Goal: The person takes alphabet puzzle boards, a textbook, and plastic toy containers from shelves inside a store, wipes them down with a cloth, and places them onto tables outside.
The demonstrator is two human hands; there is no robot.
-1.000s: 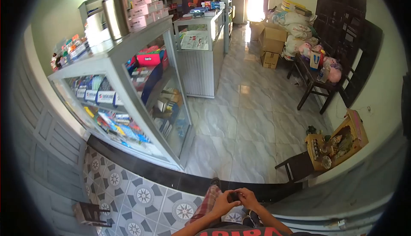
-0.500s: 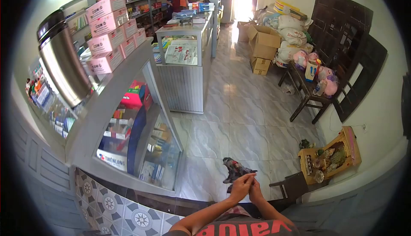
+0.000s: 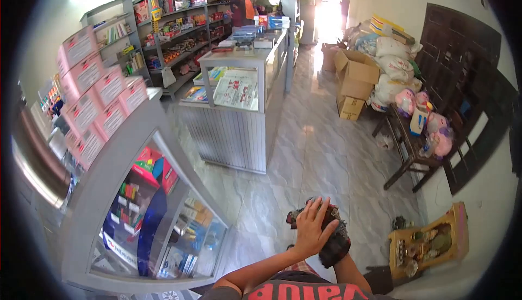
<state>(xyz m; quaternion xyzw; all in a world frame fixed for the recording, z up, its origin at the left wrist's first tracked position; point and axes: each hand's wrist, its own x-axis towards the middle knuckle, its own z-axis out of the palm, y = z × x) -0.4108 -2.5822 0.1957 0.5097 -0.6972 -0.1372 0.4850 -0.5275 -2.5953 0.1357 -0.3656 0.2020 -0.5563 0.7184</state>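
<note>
My left hand (image 3: pixel 314 226) lies over a dark patterned cloth (image 3: pixel 335 245), fingers stretched out and spread. The cloth has reddish and grey patches and is bunched. It covers my right hand, whose forearm comes up from below right. The right fingers are hidden under the cloth, so their pose does not show. Part of the cloth also sticks out past the left side of my left hand.
A glass display case (image 3: pixel 157 213) stands close on the left, with pink boxes (image 3: pixel 89 104) on top. Beyond it is a counter (image 3: pixel 228 142). A small wooden altar (image 3: pixel 399 245), a dark bench (image 3: pixel 413 161) and cardboard boxes (image 3: pixel 356 74) line the right.
My hands were together with the cloth just beyond them. Now the cloth covers the right hand and the left has spread on top. The view has shifted, bringing the display case closer.
</note>
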